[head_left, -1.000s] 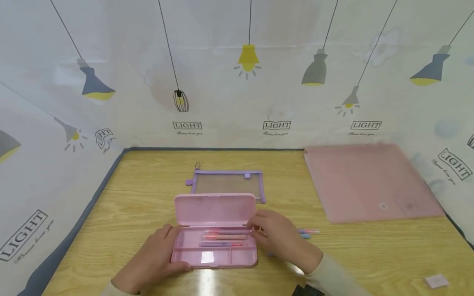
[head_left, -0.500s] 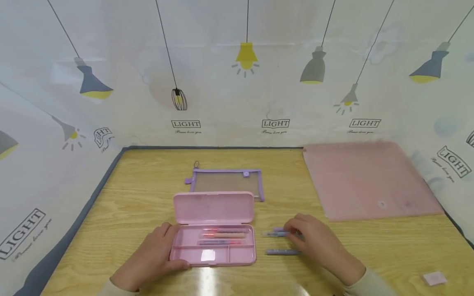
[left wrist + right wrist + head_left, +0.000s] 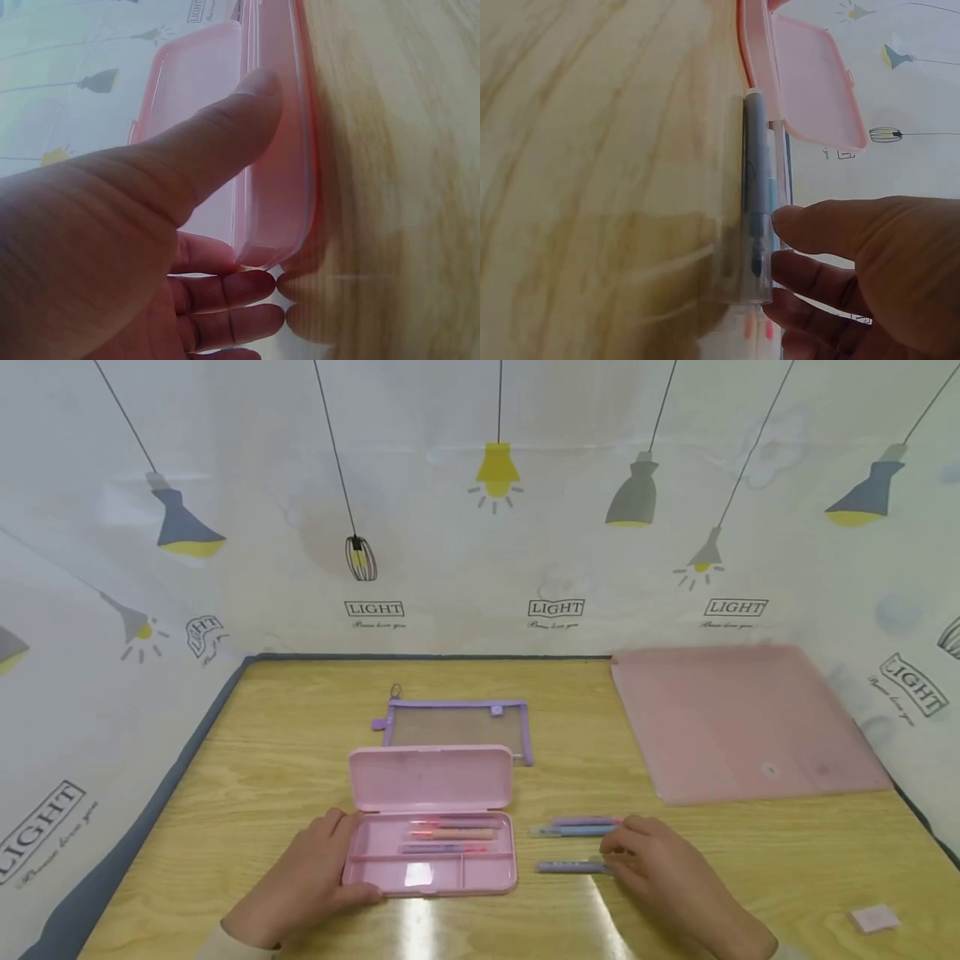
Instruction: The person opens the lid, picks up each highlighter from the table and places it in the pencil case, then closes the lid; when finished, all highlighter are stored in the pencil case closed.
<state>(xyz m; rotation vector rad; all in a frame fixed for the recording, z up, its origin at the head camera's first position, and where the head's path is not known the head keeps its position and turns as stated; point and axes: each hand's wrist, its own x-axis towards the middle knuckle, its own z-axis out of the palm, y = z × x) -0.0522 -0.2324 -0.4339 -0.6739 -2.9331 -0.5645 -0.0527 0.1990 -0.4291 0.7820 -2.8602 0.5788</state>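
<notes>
A pink pencil case [image 3: 487,875] lies with its lid up, several capped pens [image 3: 453,834] in its long rear compartment. My left hand [image 3: 307,881] grips its left end, the thumb along the front wall and the fingers round the side in the left wrist view. To the case's right lie a grey-blue pen [image 3: 573,867], a light blue pen [image 3: 585,831] and a purple pen [image 3: 581,821]. My right hand [image 3: 663,868] is at the right ends of these pens, fingers slightly bent. In the right wrist view its thumb and fingertips are beside the clear cap of the grey-blue pen [image 3: 757,157].
Behind the lid lies a mesh pouch with a purple border [image 3: 457,703]. A pink folder [image 3: 750,727] covers the back right of the wooden table [image 3: 300,710]. A small pale pink block [image 3: 874,918] lies near the right front. Printed sheeting stands round the back and sides.
My right hand has left the case's right end and moved right to the loose pens, then slightly farther right along them. My left hand keeps its grip on the case.
</notes>
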